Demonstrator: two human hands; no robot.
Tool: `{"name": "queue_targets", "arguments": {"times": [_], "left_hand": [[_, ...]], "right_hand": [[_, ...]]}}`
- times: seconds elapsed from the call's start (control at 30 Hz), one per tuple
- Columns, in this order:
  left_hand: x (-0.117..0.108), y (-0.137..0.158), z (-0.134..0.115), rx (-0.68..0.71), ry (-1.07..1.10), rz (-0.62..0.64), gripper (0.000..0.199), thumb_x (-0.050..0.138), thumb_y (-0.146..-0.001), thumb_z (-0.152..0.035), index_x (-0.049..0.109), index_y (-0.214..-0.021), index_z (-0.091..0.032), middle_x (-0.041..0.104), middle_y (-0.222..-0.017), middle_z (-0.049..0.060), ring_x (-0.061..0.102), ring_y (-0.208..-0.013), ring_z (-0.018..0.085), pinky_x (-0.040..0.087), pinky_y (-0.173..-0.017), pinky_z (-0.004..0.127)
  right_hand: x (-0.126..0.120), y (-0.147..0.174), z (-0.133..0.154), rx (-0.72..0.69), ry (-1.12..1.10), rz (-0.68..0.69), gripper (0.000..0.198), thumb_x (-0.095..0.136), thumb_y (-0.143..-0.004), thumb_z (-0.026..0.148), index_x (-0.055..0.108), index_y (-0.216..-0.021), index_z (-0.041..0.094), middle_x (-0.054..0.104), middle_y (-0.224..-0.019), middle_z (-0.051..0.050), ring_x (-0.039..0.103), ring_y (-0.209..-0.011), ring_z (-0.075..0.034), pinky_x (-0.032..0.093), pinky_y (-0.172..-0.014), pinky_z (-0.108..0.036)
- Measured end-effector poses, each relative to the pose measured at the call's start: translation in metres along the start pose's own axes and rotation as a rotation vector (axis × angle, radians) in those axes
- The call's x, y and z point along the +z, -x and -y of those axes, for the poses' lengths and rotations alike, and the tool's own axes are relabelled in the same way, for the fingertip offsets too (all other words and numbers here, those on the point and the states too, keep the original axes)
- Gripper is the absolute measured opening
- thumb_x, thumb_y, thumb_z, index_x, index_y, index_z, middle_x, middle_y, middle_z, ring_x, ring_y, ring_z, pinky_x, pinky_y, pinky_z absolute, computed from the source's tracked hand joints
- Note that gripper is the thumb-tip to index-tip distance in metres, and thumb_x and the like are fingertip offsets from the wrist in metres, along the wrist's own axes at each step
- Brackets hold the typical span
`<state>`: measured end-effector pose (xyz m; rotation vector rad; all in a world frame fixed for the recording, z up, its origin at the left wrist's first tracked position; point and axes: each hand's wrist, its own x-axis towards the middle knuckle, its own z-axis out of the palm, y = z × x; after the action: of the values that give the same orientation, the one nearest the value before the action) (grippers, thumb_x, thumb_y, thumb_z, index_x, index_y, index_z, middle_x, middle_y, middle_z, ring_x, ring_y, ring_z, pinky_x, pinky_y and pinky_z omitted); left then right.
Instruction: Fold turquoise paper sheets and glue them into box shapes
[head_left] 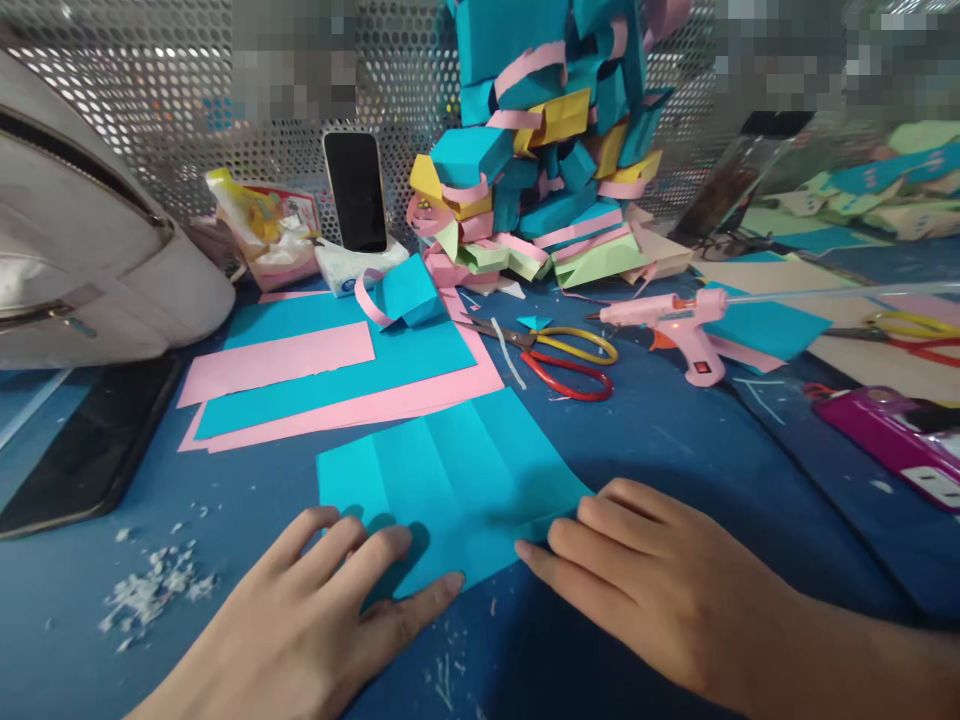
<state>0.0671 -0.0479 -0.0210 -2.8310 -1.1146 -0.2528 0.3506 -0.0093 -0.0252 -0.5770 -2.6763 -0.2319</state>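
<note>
A sheet of blue paper (450, 465) with several parallel creases lies on the table between my hands. Along its near right edge a narrow strip appears turned up. My left hand (322, 590) rests on the sheet's near left part, fingers apart and thumb stretched along the near edge. At the near right corner my right hand (652, 570) has its fingers curled and closed over the paper edge; its thumb is hidden. Beyond the sheet lie scissors (532, 343) with one yellow and one red handle, and a folded blue paper piece (409, 293) with a pink strip loop.
Blue and pink sheets (337, 400) are stacked at the left. A pink glue gun (675, 325) lies right, near a purple power strip (892, 430). Behind stand a tall paper construction (555, 150) and an upright phone (355, 190). A dark phone (90, 450) and a bag (97, 230) are left.
</note>
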Motion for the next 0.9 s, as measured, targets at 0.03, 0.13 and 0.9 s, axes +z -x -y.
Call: {"name": "queue_targets", "arguments": {"times": [0.03, 0.13, 0.9], "left_hand": [[-0.001, 0.000, 0.000, 0.010, -0.011, 0.011, 0.045, 0.024, -0.105, -0.024, 0.047, -0.137, -0.043, 0.064, -0.110, -0.001, 0.052, -0.094, 0.018, 0.030, -0.090, 0.036], [-0.004, 0.000, 0.003, 0.049, -0.055, 0.029, 0.042, 0.028, -0.104, -0.025, 0.045, -0.139, -0.042, 0.064, -0.113, -0.002, 0.053, -0.096, 0.018, 0.030, -0.091, 0.035], [-0.007, 0.001, 0.002, 0.091, -0.185, 0.090, 0.052, 0.026, -0.101, -0.013, 0.042, -0.141, -0.041, 0.064, -0.115, 0.000, 0.055, -0.099, 0.020, 0.029, -0.095, 0.040]], "right_hand": [[-0.001, 0.002, 0.000, 0.017, 0.010, -0.007, 0.040, 0.031, -0.100, 0.008, 0.070, -0.096, 0.017, 0.064, -0.076, -0.002, 0.047, -0.069, -0.017, 0.031, -0.068, -0.035], [-0.004, 0.006, 0.000, 0.068, 0.034, 0.005, 0.043, 0.028, -0.101, 0.009, 0.070, -0.096, 0.017, 0.064, -0.073, -0.001, 0.048, -0.069, -0.017, 0.030, -0.068, -0.035], [0.004, -0.016, -0.030, 0.198, -0.232, 0.324, 0.019, 0.052, -0.096, 0.035, 0.057, -0.089, 0.019, 0.055, -0.089, -0.003, 0.046, -0.081, -0.019, 0.032, -0.070, -0.032]]}}
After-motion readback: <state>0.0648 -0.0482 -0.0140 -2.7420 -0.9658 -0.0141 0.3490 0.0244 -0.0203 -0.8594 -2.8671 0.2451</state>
